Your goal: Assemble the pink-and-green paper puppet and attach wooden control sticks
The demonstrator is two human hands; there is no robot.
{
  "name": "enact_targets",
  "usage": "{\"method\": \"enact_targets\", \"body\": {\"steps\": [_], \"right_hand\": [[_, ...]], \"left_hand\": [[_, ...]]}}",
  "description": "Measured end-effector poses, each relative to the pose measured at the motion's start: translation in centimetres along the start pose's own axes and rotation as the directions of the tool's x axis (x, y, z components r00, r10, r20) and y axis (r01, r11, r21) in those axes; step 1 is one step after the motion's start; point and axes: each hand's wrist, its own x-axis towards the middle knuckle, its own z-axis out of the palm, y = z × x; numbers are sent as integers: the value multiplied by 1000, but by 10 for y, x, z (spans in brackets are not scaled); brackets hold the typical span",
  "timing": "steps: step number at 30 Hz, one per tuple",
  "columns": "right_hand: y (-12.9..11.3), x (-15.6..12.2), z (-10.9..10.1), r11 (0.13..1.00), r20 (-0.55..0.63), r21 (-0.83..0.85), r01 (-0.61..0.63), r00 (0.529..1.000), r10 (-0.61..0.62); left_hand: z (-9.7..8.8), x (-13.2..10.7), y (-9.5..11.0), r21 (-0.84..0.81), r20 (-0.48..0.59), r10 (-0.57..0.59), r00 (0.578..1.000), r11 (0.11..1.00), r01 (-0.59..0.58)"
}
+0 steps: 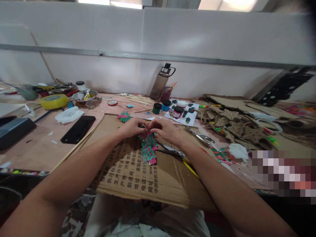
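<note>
My left hand (133,126) and my right hand (166,129) meet over a flattened cardboard box (128,171) with printed characters. Both pinch the top end of a green and pink painted cardboard piece (148,148), which hangs down from my fingers over the box. The fingers of both hands are curled and pressed together on that top end. A similar green and pink piece (125,116) lies just beyond my left hand, and more painted scraps (223,154) lie to the right.
Scissors (201,136) lie right of my right hand. Small paint jars (177,111) stand on white paper behind; a water bottle (161,82) stands by the wall. A black phone (78,129), yellow tape roll (54,100) and long wooden stick (74,149) lie left. Cut cardboard shapes (237,126) pile up right.
</note>
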Motion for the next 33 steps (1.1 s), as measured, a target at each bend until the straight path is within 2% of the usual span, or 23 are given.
{"method": "enact_targets", "body": {"steps": [5,10,20,27,33], "right_hand": [[1,2,0,999,9,40,-34,999,34],[1,2,-2,998,22,52,-22,1000,21],[2,3,-2,996,13,75,-39,999,38],[4,2,0,992,19,120,-50,999,48],[10,3,2,975,51,216,-46,998,35]], "left_hand": [[-1,-1,3,-46,20,-10,1000,999,11],[-2,-1,6,8,12,19,1000,1000,-19],[1,1,5,10,-22,19,1000,1000,-18],[3,2,0,-35,-66,7,998,999,-10],[4,2,9,41,-145,2,989,999,4]]}}
